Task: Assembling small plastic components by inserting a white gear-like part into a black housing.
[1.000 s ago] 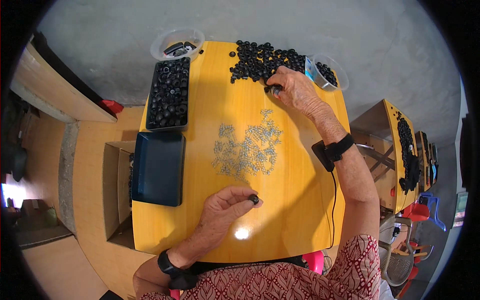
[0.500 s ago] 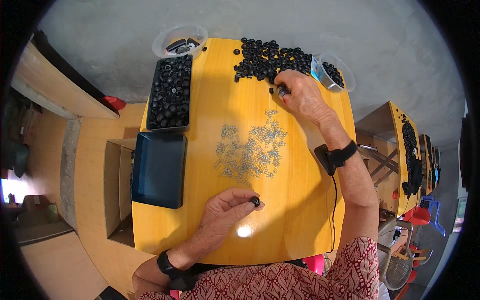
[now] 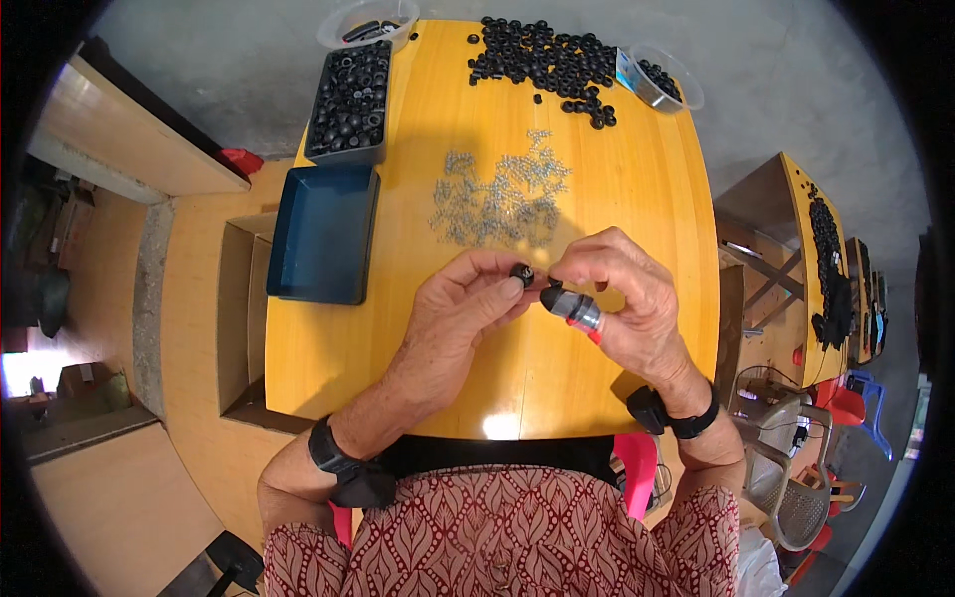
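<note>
Left hand (image 3: 448,310) of the person is gripping a small black round part (image 3: 521,276) between thumb and fingertips, above the near half of the yellow table (image 3: 637,194). Just beside it, the right hand (image 3: 634,303) is curled, its thumb and forefinger closed about a small dark piece (image 3: 554,283) whose exact shape is too small to make out. A black, grey and red cover (image 3: 571,305) sits on the right thumb. The two hands nearly meet in front of the red patterned shirt (image 3: 487,522); whether their fingertips touch, one cannot tell. Each wrist wears a black strap (image 3: 326,450).

Beyond the hands, small silvery pieces (image 3: 497,204) lie spread in loose patches. Toward the table's far edge, black ring-like parts (image 3: 547,55) are crowded together, a few of them nearer the hands. A clear tub (image 3: 688,92) at their right end holds more black parts. On the left side, a dark bin (image 3: 345,156) full of black parts stands just beyond a blue-green tray (image 3: 323,234), and a clear bowl (image 3: 331,35) with dark items sits by the far-left corner
</note>
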`<state>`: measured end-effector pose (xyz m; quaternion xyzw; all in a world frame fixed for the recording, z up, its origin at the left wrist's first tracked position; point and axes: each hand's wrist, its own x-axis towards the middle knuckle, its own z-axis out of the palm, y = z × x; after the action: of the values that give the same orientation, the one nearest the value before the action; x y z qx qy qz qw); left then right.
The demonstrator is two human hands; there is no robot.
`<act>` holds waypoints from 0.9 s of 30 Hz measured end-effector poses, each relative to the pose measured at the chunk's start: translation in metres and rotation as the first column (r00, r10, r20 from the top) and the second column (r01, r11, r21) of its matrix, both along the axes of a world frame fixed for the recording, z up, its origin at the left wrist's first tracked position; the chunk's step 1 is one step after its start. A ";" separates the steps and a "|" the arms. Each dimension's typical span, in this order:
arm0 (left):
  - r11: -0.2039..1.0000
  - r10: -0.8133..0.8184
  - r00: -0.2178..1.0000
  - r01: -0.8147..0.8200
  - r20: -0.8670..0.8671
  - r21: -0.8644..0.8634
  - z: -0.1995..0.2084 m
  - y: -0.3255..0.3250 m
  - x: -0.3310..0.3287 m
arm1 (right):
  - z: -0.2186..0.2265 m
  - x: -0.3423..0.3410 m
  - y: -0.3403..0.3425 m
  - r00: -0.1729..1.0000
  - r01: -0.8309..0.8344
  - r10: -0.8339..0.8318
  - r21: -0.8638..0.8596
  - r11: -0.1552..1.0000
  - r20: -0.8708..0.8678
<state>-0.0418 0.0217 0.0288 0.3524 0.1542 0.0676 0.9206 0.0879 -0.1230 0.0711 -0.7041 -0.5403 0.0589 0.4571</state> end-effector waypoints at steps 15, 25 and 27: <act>0.997 -0.024 0.998 0.020 0.057 0.076 0.012 -0.027 -0.016 | 0.001 -0.034 -0.039 0.992 0.104 -0.105 -0.009 0.994 -0.071; 0.997 -0.033 0.999 0.032 0.010 0.073 0.010 -0.038 -0.015 | -0.009 -0.041 -0.039 0.959 0.138 -0.173 0.165 0.977 0.224; 0.996 -0.039 0.999 0.038 0.014 0.077 0.010 -0.039 -0.015 | -0.011 -0.042 -0.039 0.948 0.136 -0.181 0.182 0.974 0.262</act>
<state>-0.0572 -0.0169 0.0384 0.3901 0.1374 0.0586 0.9086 0.0459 -0.1617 0.0599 -0.7072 -0.5434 -0.1208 0.4358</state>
